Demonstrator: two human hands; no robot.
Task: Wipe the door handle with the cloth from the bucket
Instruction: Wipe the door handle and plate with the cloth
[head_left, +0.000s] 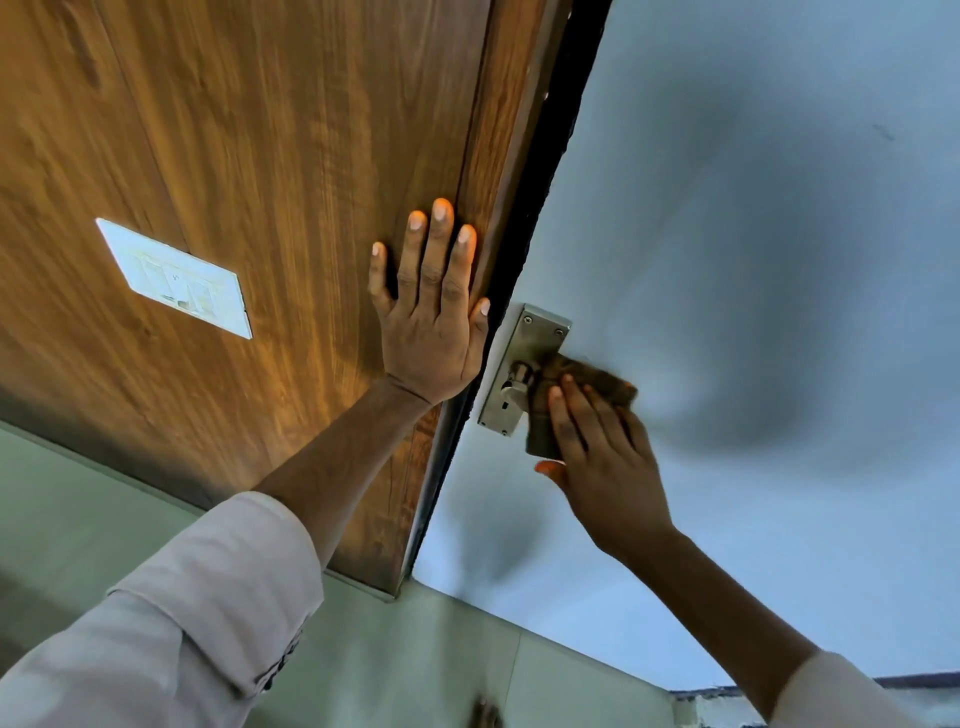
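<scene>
The left hand (431, 317) lies flat with fingers spread on the wood-grain panel (249, 156), holding nothing; its thumb sits at the panel's edge beside the dark gap, at about ten o'clock from the door handle (519, 376); the right hand (597, 462) presses a brown cloth (587, 379) against the handle, fingers closed over the cloth from the five o'clock side; the cloth covers most of the lever, so only its base near the metal backplate (524, 353) shows; the backplate carries visible screws at its upper corners and is fixed to the pale blue-grey door (753, 260); a white switch plate (174, 278) sits on the panel at nine o'clock from the left hand; its markings are too blurred to read; both sleeves are pale; no other writing or brand is legible.
</scene>
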